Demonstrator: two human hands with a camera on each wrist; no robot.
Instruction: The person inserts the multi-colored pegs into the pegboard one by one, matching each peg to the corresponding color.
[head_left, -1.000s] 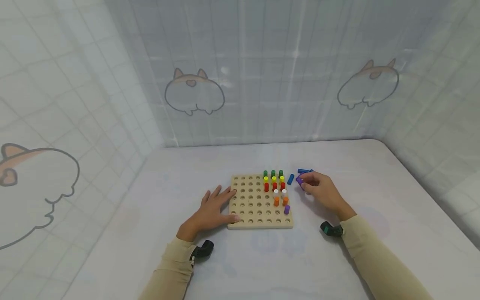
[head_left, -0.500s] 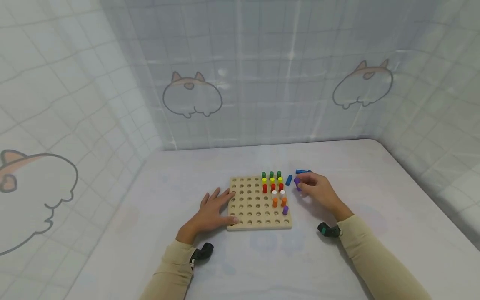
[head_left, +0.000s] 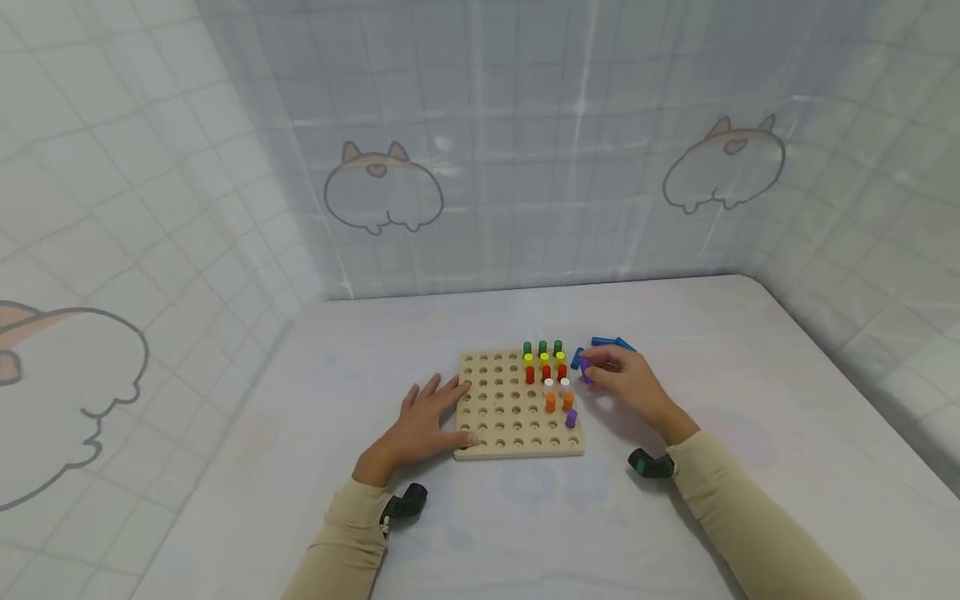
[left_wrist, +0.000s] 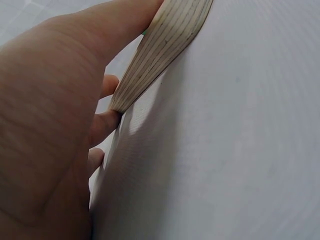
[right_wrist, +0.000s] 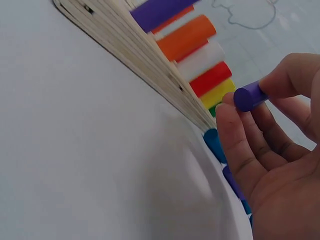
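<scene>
Nearest to me, my left hand [head_left: 420,425] lies flat with straight fingers on the table [head_left: 525,533], and it presses on the left edge of the wooden peg board [head_left: 498,417]. It holds nothing. On the left wrist view I see the thumb on top of the board's near corner.

My right hand [head_left: 626,383] is just past the board's right edge. Its thumb and fingertips pinch a small purple peg [right_wrist: 248,96]. The peg is up in the air, off the table, close to the board's right edge.

I think the peg is light, hard and smooth, so it could slip or roll. It looks best to hold it by its round side, near one end, so the other end stays free.

On the board, one purple peg [head_left: 571,417] stands near the right edge, then orange, white, red, yellow and green ones toward the far edge. Blue pegs [head_left: 609,342] lie on the table past the far right corner
</scene>
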